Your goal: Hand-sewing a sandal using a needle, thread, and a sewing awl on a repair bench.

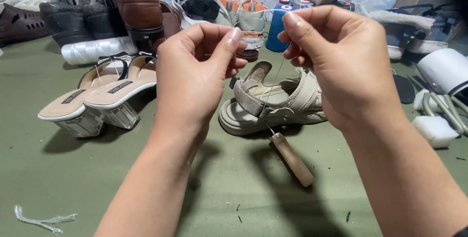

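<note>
My left hand (195, 71) and my right hand (341, 61) are raised side by side, each pinching a thin white thread (263, 11) stretched between their fingertips. One strand of the thread hangs down toward a beige strappy sandal (273, 103) lying on the olive green cloth (73, 178) below the hands. A wooden-handled awl (292, 159) lies in front of the sandal, its metal tip pointing at the sole. The thread's far end is hidden behind my fingers.
A pair of white clear-heeled sandals (92, 103) stands at left. Dark and brown shoes (136, 8), sneakers (204, 3) and a blue thread spool (278, 30) line the back. White foam blocks (434, 130) and a white roll (443, 71) sit at right. Thread scraps (44, 220) lie near left.
</note>
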